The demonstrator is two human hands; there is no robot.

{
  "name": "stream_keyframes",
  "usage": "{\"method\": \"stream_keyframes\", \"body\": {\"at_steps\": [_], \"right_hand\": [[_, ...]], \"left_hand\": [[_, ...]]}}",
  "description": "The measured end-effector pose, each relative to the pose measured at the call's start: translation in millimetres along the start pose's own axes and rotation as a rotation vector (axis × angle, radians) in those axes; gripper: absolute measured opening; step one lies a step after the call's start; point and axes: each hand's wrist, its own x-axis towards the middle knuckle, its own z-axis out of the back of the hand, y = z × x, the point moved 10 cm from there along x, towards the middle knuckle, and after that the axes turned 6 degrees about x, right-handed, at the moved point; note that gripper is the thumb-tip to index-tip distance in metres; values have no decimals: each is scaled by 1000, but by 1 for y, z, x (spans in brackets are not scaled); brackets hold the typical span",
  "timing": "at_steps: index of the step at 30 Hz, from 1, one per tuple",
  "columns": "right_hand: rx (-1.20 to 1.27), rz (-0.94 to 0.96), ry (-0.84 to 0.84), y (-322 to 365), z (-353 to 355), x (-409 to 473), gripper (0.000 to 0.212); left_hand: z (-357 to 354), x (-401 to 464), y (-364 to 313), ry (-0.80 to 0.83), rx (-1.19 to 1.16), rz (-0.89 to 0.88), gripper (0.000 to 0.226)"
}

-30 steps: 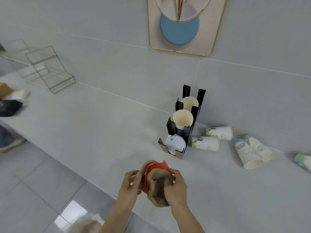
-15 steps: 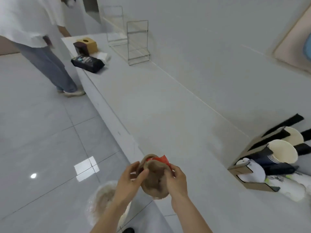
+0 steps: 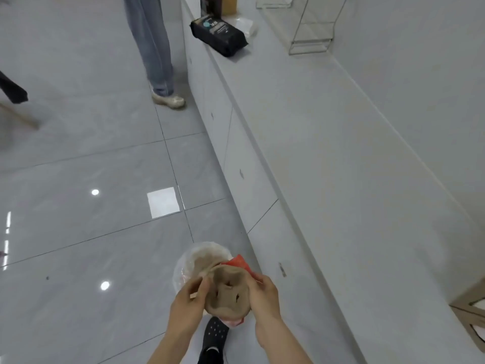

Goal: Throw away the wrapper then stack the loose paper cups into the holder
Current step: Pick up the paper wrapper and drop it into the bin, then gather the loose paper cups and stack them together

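A crumpled brown and red wrapper [image 3: 227, 294] sits between both my hands, out over the floor beside the counter. My left hand [image 3: 186, 303] grips its left side and my right hand [image 3: 262, 295] grips its right side. Directly beneath and behind the wrapper stands a round bin lined with a clear bag [image 3: 195, 261] on the floor. Only a corner of the cup holder [image 3: 469, 306] shows at the right edge. The loose paper cups are out of view.
The long white counter [image 3: 328, 166] runs along the right. On its far end lie a black bag [image 3: 219, 32] and a wire rack [image 3: 312, 30]. Another person's legs [image 3: 157, 61] stand by the counter. My black shoe [image 3: 214, 337] is below the wrapper.
My view has swung left and down from the counter to the floor. Both hands have carried the wrapper off the counter edge until it is over the bin.
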Motion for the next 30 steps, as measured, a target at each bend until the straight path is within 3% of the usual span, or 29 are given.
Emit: {"method": "stream_keyframes", "body": {"at_steps": [2,6,10,14,19,30], "right_hand": [[-32,-4,63,0,-16,6,36],[-272,13,68,6,-17,12,76],[-671,282,42,44,3,3,82],[-1071,604,-93,97,29,-18,101],[-1192,816,-357,160,80,-41,89],[-1053,820,-875,222,266,-126,81]], "left_hand": [[6,9,-2,-17,23,5,39],[25,24,-15,-82,204,-35,73],[44,36,-48,-167,498,-177,80],[36,31,-112,-247,712,-440,80],[-4,-5,-206,-317,905,-843,86],[-175,-147,-354,-206,944,-1487,84]]}}
